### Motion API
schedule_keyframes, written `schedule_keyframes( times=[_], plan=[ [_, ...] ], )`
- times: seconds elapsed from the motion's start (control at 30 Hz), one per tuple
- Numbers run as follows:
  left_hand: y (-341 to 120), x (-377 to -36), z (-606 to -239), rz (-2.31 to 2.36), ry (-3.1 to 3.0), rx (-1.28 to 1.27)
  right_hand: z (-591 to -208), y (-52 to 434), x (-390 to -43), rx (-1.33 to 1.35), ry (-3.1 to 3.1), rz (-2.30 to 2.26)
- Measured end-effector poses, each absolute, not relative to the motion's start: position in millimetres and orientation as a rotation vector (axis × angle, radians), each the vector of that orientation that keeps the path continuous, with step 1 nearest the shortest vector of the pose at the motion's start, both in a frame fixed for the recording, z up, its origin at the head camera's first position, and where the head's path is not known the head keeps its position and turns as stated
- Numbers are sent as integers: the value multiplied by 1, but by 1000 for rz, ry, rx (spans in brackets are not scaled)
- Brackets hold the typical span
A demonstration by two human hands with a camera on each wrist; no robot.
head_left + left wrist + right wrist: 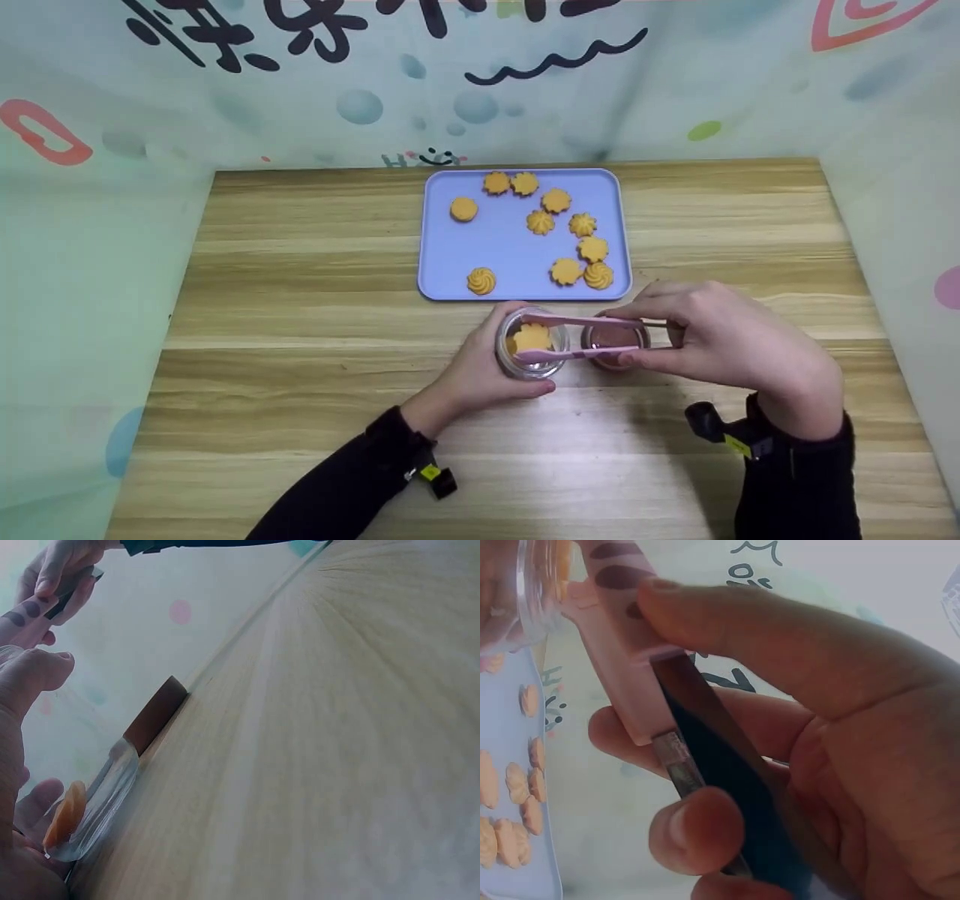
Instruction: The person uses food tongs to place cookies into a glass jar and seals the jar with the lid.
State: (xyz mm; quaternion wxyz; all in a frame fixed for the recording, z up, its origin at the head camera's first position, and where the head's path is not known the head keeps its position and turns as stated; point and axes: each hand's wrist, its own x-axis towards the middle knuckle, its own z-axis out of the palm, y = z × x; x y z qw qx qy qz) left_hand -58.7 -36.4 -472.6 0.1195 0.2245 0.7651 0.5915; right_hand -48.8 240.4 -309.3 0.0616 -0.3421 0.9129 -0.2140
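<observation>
Black sleeves (799, 480), each with a small camera at the wrist, reach over the near part of the bench (300, 315). Left hand (476, 371) curls round a clear glass jar (510, 367), thumb on the near side, fingers on the far side, probably to steady it while leaving its mouth free; whether its base rests on the bench I cannot tell. Right hand (727, 337) grips pink tongs (585, 321) well back from the tips, thumb against one arm and fingers against the other, which presumably leaves the hand clear of the rim. Their tips reach over the mouth, narrowly parted on either side of a scalloped biscuit (534, 337) that sits in the jar; whether they actually press on it is unclear. A brown round piece (615, 335), perhaps the jar's lid, lies between the jar and the right hand, directly beneath the tongs, so it partly blocks that gap and is itself half hidden. Beyond both hands is a lilac tray (446, 251) with ten more biscuits, mostly gathered on its right half, some swirl side up, such as the swirled biscuit (481, 281) near its front edge. Behind stands a printed wall covering (300, 105).
</observation>
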Motion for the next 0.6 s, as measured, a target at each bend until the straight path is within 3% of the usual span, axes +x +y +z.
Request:
schedule_keyframes(
  times=[0.33,0.6],
  plan=[
    [-39,-53,-445,1779,2171,683,-306,238,-48,-1093,2801,-768],
    [-38,-54,-453,1779,2188,678,-312,245,-62,-1021,3013,-843]
  ],
)
